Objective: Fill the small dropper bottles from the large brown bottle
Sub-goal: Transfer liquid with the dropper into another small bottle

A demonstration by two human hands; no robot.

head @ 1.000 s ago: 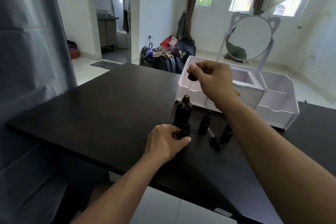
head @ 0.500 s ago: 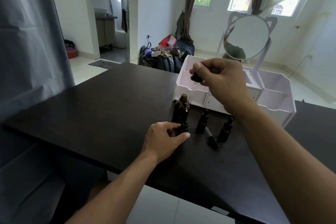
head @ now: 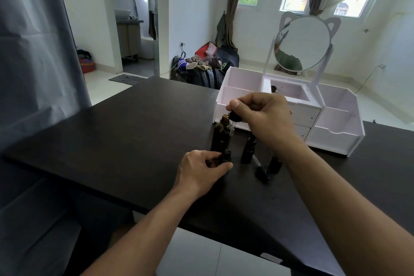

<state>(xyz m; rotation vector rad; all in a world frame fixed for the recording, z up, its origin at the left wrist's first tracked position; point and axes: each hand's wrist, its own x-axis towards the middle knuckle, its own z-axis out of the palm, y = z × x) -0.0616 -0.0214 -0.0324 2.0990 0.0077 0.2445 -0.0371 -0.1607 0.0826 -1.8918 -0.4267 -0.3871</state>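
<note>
The large brown bottle (head: 220,135) stands uncapped on the dark table (head: 125,136). My right hand (head: 262,116) pinches the black bulb of a dropper (head: 234,119), whose glass tube points down beside the big bottle toward a small dark bottle (head: 225,156). My left hand (head: 202,169) grips that small bottle on the table. To the right stand two more small dropper bottles, one near (head: 248,149) and one farther right (head: 275,163). A loose dropper cap (head: 261,170) lies between them.
A white cosmetic organiser (head: 333,123) with drawers and a round cat-ear mirror (head: 302,45) stands just behind the bottles. The table's near edge runs under my forearms. Bags lie on the floor beyond; a grey curtain hangs at left.
My right hand has lowered the dropper from above the large bottle's mouth down and slightly right, toward the small bottle. My left hand keeps holding that small bottle.
</note>
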